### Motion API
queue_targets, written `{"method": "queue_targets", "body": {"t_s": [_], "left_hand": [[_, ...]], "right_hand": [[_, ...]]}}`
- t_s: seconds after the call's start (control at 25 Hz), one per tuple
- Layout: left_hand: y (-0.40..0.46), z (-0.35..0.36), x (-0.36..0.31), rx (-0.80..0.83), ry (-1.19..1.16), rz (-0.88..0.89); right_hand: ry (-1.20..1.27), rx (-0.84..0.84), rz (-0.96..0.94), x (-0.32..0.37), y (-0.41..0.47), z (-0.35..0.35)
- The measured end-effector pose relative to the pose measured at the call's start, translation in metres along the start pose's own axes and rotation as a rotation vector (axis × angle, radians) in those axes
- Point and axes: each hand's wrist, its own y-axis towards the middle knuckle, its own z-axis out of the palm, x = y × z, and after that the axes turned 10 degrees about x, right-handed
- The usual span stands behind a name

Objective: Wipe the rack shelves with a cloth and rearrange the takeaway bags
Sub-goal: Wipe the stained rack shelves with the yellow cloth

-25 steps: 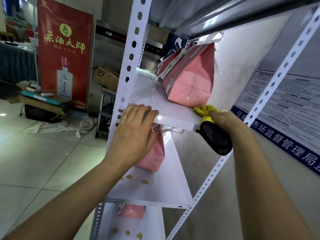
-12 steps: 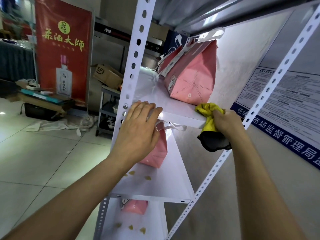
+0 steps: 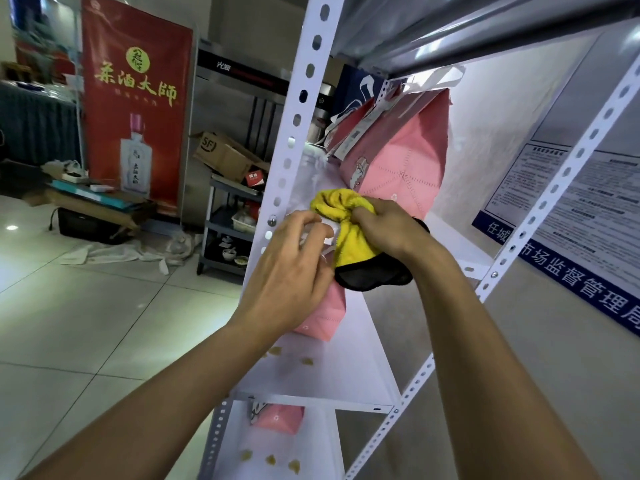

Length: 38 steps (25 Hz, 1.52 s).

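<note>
A white metal rack (image 3: 298, 109) stands in front of me. My right hand (image 3: 388, 226) grips a yellow and black cloth (image 3: 349, 237) at the front edge of the upper shelf (image 3: 450, 233). My left hand (image 3: 294, 268) rests over that edge beside the cloth, fingers bent down over the lip. A pink takeaway bag (image 3: 401, 161) lies on the upper shelf behind the cloth. A second pink bag (image 3: 325, 317) sits on the middle shelf (image 3: 346, 368), partly hidden by my left hand. A third pink bag (image 3: 277, 417) lies on the lowest visible shelf.
Yellowish crumbs (image 3: 306, 361) dot the middle and lower shelves. A wall with a blue and white notice (image 3: 571, 216) is right of the rack. To the left are a red banner (image 3: 135, 109), a cardboard box (image 3: 225, 154) on a grey trolley (image 3: 228, 237), and tiled floor.
My right hand has carried the cloth leftward along the upper shelf's front edge, from the right post to right beside my left hand. The left hand stayed on the edge.
</note>
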Motion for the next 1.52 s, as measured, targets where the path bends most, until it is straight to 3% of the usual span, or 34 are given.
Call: {"method": "queue_targets", "body": {"t_s": [0.28, 0.56, 0.72, 0.88, 1.08, 1.2, 1.52], "left_hand": [[-0.001, 0.003, -0.002, -0.041, -0.032, -0.001], [-0.006, -0.001, 0.010, 0.081, 0.112, 0.082], [-0.022, 0.005, 0.006, 0.109, 0.106, 0.104], [-0.036, 0.011, 0.004, 0.151, 0.076, 0.116], [-0.062, 0.023, 0.013, 0.204, 0.061, 0.070], [-0.087, 0.040, 0.020, 0.247, 0.043, 0.012], [-0.154, 0.114, 0.027, 0.419, 0.061, -0.220]], "right_hand": [[-0.073, -0.087, -0.132, 0.002, -0.009, 0.019], [-0.148, -0.423, 0.158, -0.075, -0.047, -0.011], [-0.135, -0.482, 0.253, -0.098, -0.061, -0.028], [-0.158, -0.562, 0.133, -0.093, -0.080, -0.013], [0.074, -0.674, -0.048, -0.089, -0.115, 0.040], [0.201, -0.640, -0.051, -0.107, -0.121, 0.076], [0.326, -0.342, -0.033, -0.196, -0.105, 0.162]]}}
